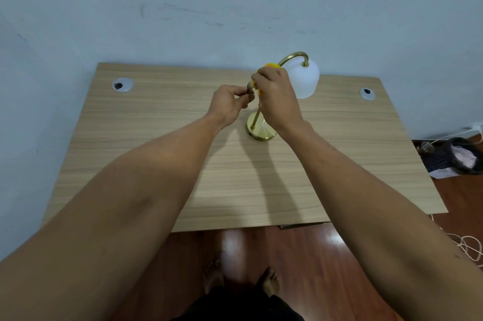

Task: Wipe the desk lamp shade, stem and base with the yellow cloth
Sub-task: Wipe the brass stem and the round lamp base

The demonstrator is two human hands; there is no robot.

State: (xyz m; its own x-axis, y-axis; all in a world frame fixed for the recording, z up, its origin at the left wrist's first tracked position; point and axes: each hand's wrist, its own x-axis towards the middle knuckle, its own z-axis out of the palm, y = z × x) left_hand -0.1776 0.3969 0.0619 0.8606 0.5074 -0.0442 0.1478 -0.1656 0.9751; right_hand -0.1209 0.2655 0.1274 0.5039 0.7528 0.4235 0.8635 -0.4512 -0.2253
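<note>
Desk lamp: brass base (261, 132) on the wooden surface (156, 164), thin stem (257, 114) rising from it, white shade (304, 80) hanging beyond.

Yellow cloth (270, 66): soft, bunched on the stem above the base.

Right hand (274, 96): fingers clamped on the cloth.

Left hand (230, 104): fingers pinched on something at the stem; what, unclear.

Handling: top-heavy, slippery metal, shade likely fragile; steady by the stem, not the shade.

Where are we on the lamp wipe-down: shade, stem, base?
In hand: the right hand is closed around the yellow cloth on the upper stem, while the left hand pinches a small part beside it. The shade and base are untouched right now; one frame cannot show whether either is already wiped.
</note>
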